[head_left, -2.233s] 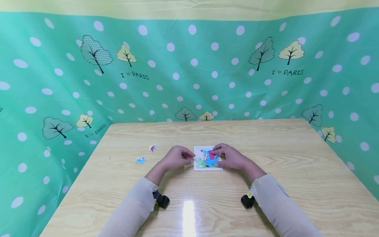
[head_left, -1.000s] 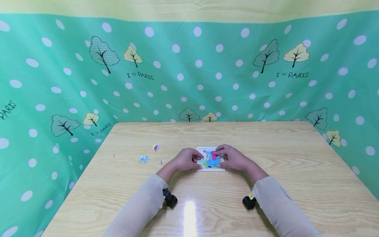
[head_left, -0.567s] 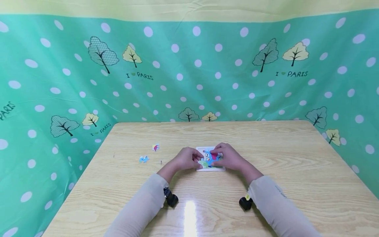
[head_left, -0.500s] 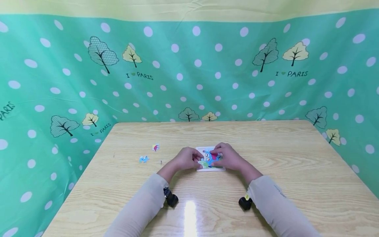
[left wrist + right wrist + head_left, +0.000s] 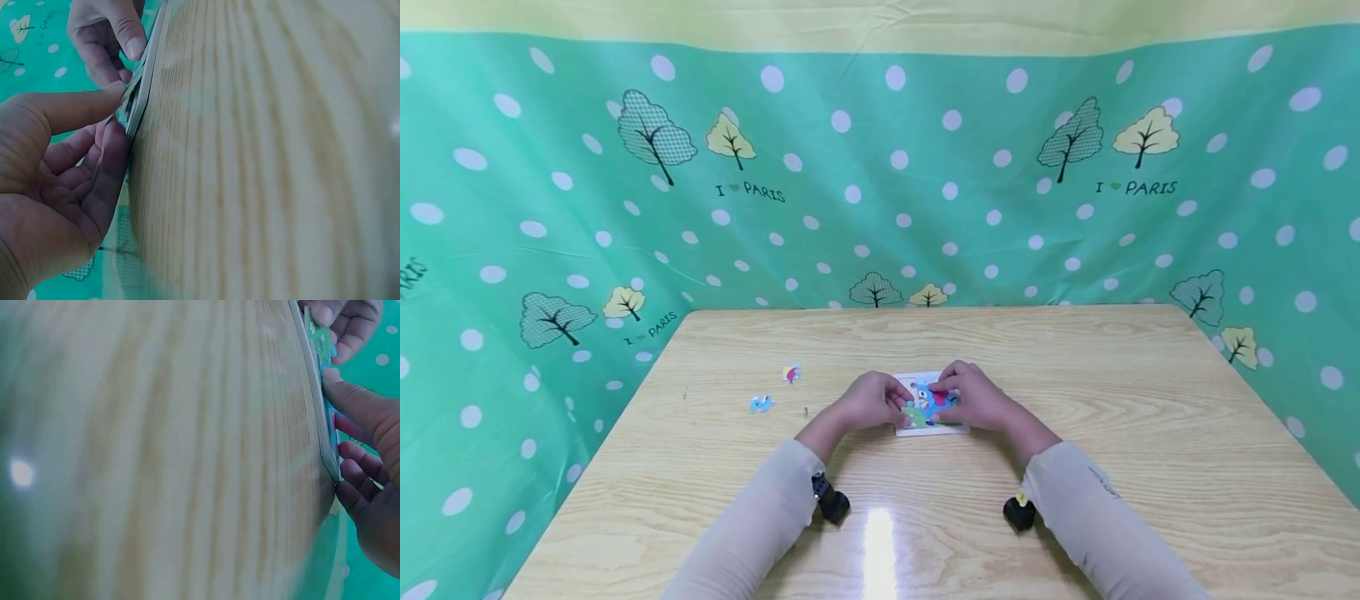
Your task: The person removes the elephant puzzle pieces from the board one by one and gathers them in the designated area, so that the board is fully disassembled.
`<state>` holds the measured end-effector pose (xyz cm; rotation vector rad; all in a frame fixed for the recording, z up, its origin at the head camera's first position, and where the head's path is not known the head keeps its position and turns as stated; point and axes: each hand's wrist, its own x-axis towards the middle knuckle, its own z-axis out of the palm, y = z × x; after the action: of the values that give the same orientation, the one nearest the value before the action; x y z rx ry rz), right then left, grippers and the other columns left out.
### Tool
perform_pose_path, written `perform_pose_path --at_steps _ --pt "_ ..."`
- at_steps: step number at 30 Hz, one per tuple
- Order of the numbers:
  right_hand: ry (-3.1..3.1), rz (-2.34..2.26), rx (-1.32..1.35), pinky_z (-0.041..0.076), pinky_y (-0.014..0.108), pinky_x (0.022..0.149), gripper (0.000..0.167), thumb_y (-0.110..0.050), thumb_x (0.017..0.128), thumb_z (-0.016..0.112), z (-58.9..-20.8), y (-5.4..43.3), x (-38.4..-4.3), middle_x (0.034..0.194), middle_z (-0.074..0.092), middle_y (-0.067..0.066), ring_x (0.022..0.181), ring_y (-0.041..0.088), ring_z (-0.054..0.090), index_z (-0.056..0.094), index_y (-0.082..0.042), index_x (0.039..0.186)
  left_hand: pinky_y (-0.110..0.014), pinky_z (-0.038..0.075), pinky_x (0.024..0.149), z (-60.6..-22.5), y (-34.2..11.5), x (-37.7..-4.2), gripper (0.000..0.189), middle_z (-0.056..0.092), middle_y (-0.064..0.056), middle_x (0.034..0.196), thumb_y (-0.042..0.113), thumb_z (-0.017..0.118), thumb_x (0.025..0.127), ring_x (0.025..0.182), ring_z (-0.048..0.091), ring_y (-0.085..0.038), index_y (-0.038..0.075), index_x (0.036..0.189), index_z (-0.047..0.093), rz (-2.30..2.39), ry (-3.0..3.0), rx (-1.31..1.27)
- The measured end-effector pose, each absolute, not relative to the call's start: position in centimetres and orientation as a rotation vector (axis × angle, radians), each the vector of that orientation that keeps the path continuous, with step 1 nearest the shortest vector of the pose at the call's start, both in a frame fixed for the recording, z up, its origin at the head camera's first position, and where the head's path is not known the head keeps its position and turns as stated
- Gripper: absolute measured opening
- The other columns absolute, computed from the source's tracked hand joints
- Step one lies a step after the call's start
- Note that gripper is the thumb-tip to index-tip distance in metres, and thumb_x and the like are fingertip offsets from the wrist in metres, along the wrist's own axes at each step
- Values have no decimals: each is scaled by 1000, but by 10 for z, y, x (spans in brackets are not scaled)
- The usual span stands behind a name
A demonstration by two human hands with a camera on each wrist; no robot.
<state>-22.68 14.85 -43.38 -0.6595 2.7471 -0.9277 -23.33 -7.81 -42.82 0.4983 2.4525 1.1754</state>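
A small white-bordered jigsaw puzzle tray (image 5: 951, 431) with a blue cartoon animal lies between both hands in the head view. My left hand (image 5: 867, 402) pinches a green puzzle piece (image 5: 914, 417) between thumb and fingers at the tray's near left corner. In the right wrist view that green piece (image 5: 320, 341) stands tilted up from the tray. My right hand (image 5: 977, 398) rests thumb and fingertips on the blue and pink pieces (image 5: 936, 400), covering the tray's right part. The right thumb (image 5: 353, 397) presses down near the tray's front edge.
Two loose puzzle pieces lie left of the hands: a blue one (image 5: 762, 404) and a yellow and red one (image 5: 792, 373). The wooden table (image 5: 1075, 358) ends at a green dotted curtain (image 5: 820, 208). A black wrist camera sits under each sleeve.
The left hand came right onto the tray's left side, and its green piece now tilts up more. The right hand slid slightly left across the pieces. Both loose pieces stayed put.
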Motion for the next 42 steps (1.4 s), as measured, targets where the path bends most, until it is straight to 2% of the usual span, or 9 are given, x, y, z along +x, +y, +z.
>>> perform_pose_path --at_steps 16,25,35,42 --pt "2751 -868 -663 41 40 94 51 -24 82 81 -430 144 -227 116 49 3 110 23 43 65 -8 127 -32 58 69 -432 -76 -233 19 70 -11 85 -1 77 79 70 70 -20 -1 97 71 1550 2147 178" --pt "2753 -855 -679 41 41 96 52 -24 81 81 -429 145 -225 117 49 3 111 25 43 64 -8 128 -30 57 70 -431 -96 -231 25 63 -10 87 -9 74 76 77 62 -18 -2 100 70 1537 2224 244" --pt "2744 -909 -654 41 42 97 51 -22 81 82 -432 150 -225 119 50 4 114 26 42 65 -8 127 -39 57 79 -436 -125 -228 33 62 -15 96 -5 71 83 82 66 -23 -5 115 65 1737 2054 273" --pt "2744 -928 -637 41 41 97 51 -22 80 82 -434 148 -225 121 50 4 114 25 42 65 -10 127 -39 57 81 -430 -151 -223 39 62 -15 101 -4 70 85 86 66 -23 -7 123 61 1782 2090 269"
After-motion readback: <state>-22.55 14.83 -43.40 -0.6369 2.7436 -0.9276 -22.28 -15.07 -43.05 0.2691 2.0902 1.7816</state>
